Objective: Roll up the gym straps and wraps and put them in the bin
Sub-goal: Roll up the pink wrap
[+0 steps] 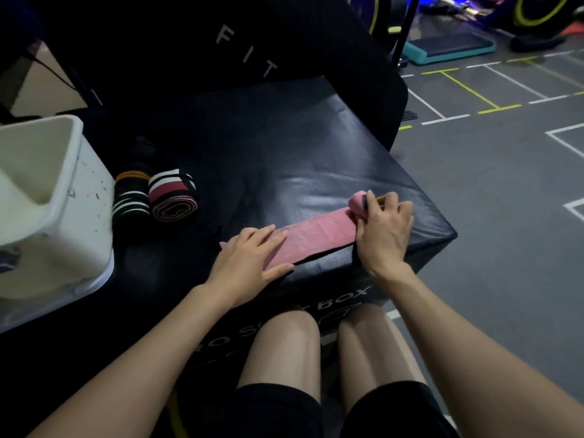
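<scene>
Right hand point(384, 229): fingers curled round the rolled end of the pink wrap point(313, 237); left hand point(249, 257): laid flat, fingers straight, on the wrap's other end; wrap spread along the near edge of the black padded box point(284, 147); two striped rolled wraps point(155, 197) set beside the white bin point(72, 191) at left.

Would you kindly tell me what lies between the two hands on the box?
In the head view, only the flat pink wrap spans from left hand to right hand.
</scene>
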